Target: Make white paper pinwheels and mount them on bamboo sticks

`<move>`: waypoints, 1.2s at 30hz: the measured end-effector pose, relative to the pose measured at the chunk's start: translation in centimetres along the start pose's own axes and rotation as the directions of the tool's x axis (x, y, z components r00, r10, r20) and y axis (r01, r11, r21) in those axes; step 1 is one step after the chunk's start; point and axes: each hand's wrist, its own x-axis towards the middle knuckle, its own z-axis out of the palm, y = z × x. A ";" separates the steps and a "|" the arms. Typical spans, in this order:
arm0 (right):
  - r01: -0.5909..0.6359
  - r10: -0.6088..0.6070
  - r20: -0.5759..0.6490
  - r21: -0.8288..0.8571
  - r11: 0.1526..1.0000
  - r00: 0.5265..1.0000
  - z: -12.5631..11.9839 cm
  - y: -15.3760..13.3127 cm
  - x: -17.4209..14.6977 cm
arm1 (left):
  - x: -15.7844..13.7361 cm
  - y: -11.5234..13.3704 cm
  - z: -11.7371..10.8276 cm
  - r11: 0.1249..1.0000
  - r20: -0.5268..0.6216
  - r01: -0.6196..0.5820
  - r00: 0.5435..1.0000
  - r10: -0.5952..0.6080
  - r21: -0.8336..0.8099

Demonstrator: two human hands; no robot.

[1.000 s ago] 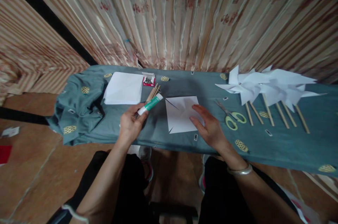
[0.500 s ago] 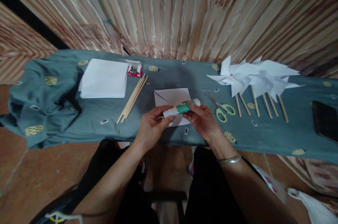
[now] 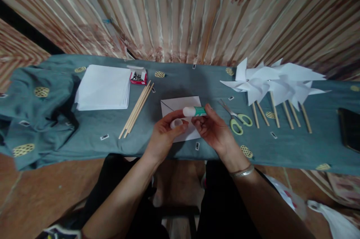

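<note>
My right hand is closed around a green and white glue stick, its white end pointing left. In my left hand, thumb and fingers pinch the white cap, which is off the stick. Both hands hover over a square of white paper with a diagonal cut at its upper left; they hide part of it. Just right of my right hand lie scissors with light green handles, blades apart.
Left on the cloth-covered table are a white paper stack, a red box of small metal pins and several wooden sticks. White paper pinwheels on sticks lie right, beside a black phone. A curtain hangs behind.
The cap has come off the glue stick; my left hand holds it lower and to the left, while the stick stays in my right hand. The view has shifted slightly.
</note>
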 end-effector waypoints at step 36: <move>0.433 -0.574 0.185 -0.838 0.332 0.798 -1.5 -1.8 0.2 | 2.0 -2.3 -4.4 -0.014 0.604 -0.659 0.680 0.415 0.752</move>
